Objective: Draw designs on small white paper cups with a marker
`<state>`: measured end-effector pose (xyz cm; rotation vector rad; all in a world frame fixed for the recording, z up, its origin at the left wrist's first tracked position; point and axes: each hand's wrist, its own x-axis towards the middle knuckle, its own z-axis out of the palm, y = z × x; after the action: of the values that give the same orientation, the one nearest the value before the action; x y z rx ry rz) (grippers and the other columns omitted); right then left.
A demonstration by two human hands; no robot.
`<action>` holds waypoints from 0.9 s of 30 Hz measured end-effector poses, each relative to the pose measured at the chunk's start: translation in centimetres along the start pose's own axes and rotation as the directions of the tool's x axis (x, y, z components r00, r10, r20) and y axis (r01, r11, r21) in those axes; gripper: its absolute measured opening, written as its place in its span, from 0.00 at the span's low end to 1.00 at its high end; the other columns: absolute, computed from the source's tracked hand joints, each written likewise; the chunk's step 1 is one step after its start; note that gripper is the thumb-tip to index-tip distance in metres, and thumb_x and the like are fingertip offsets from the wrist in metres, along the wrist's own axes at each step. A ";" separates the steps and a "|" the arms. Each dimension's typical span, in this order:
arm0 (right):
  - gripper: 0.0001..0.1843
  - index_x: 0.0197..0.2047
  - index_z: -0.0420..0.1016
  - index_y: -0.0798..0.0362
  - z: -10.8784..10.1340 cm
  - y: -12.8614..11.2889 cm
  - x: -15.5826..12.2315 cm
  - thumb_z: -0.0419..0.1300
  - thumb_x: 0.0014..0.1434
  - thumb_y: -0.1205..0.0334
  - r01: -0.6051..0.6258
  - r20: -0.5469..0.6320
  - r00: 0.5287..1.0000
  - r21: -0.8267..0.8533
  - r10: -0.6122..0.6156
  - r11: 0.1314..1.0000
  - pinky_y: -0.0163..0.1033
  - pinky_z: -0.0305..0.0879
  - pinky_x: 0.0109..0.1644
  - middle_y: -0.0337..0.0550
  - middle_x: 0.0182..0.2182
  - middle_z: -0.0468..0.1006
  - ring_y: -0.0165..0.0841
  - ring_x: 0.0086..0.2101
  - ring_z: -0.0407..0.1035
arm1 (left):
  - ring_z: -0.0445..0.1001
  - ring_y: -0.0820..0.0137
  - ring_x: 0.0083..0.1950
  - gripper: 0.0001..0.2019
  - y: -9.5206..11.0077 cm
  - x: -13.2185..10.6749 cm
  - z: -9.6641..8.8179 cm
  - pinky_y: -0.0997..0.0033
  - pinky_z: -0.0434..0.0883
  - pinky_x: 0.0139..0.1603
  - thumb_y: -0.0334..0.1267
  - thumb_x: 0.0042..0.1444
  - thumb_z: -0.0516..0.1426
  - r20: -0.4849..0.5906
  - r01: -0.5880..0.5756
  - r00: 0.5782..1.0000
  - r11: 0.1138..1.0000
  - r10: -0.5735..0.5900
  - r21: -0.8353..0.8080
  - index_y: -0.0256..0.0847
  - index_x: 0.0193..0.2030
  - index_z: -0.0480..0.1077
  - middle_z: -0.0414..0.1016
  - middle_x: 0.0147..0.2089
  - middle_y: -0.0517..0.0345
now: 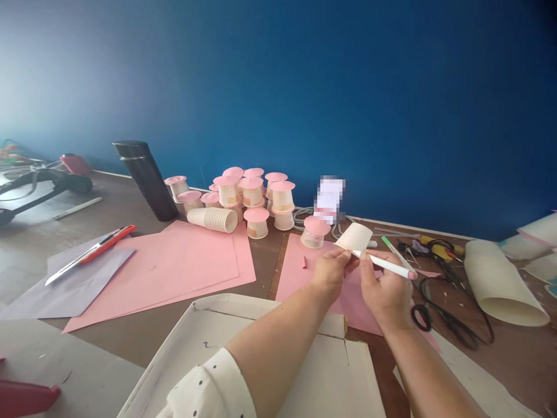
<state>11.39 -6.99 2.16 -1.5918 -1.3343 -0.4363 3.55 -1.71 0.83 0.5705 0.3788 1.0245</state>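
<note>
My left hand [331,271] is closed on the rim of a white paper cup [354,236], which is held upside down and tilted over the pink paper. In my right hand [385,290] is a white marker [387,265] with a pink end; its tip reaches the cup's lower edge by my left fingers. A small pink marker cap [304,262] lies on the pink sheet [291,278]. Just behind it stands an upturned cup with a pink paper disc on top [316,231]. Whether the tip touches the cup is hard to tell.
Several pink-topped cups [252,191] are stacked along the blue wall, with nested cups [212,220] lying before them. A black flask [143,180], a red cutter [93,252], pink sheets [174,267], a blurred phone [329,199], scissors [452,328] and larger stacked cups [500,284] surround my work.
</note>
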 end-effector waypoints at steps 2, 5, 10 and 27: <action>0.09 0.35 0.71 0.53 0.0 0.1 0.0 0.56 0.57 0.57 -0.007 0.001 1.000 -0.002 0.007 1.000 0.39 0.65 0.37 0.46 0.32 0.76 0.36 0.34 0.71 | 0.72 0.68 0.39 0.09 0.0 0.0 0.0 0.60 0.63 0.56 0.37 0.42 0.64 -0.002 -0.001 1.000 1.000 0.001 -0.013 0.34 0.28 0.73 0.72 0.31 0.53; 0.09 0.36 0.71 0.53 0.0 0.2 0.0 0.56 0.57 0.57 -0.030 -0.006 1.000 -0.004 0.030 1.000 0.39 0.66 0.37 0.47 0.32 0.76 0.36 0.35 0.71 | 0.72 0.68 0.39 0.08 0.0 0.0 0.0 0.60 0.63 0.56 0.37 0.43 0.64 -0.002 -0.003 1.000 1.000 0.003 -0.029 0.35 0.27 0.73 0.73 0.31 0.54; 0.10 0.35 0.71 0.53 0.0 0.1 0.0 0.55 0.57 0.55 -0.003 0.003 1.000 0.004 0.003 1.000 0.39 0.66 0.37 0.47 0.31 0.76 0.36 0.34 0.71 | 0.72 0.68 0.40 0.07 0.1 -0.1 0.1 0.60 0.62 0.57 0.37 0.43 0.64 -0.013 0.003 1.000 1.000 -0.003 -0.019 0.36 0.26 0.73 0.73 0.31 0.54; 0.12 0.37 0.71 0.54 -0.4 0.1 0.0 0.55 0.58 0.54 -0.014 -0.037 0.999 0.038 0.015 0.999 0.41 0.66 0.39 0.48 0.32 0.76 0.36 0.35 0.70 | 0.72 0.69 0.42 0.07 0.4 -0.1 0.1 0.61 0.63 0.57 0.34 0.45 0.63 -0.028 0.039 0.999 0.997 -0.041 -0.071 0.32 0.29 0.72 0.73 0.35 0.50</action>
<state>11.57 -7.33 2.28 -1.5544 -1.2954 -0.4275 3.33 -1.67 1.18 0.4837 0.3775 1.0050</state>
